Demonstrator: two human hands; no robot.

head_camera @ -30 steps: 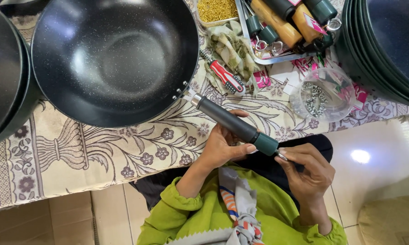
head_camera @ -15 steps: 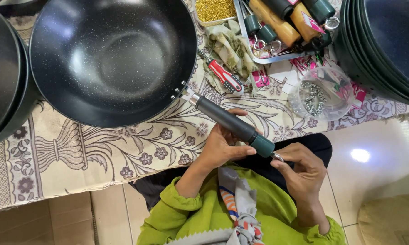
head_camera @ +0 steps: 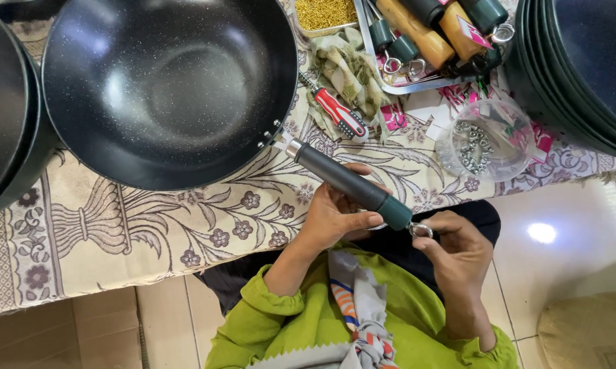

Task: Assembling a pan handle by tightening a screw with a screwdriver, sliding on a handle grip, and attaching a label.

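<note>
Down at the tabletop's (head_camera: 116, 239) near edge, the left hand (head_camera: 332, 215) has its fingers wrapped around the wok's (head_camera: 168, 89) dark handle (head_camera: 352, 186), which juts past that edge over the lap. Just beside it, the right hand (head_camera: 458, 249) pinches the metal ring (head_camera: 421, 230) at the handle's end. A red screwdriver (head_camera: 339, 114) and a clear tub of screws (head_camera: 486, 140) lie toward the far edge.

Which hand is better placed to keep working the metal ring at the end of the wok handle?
Probably the right hand: its fingertips already pinch the metal ring at the handle's end. The left hand is wrapped around the handle, steadying the wok.
</note>
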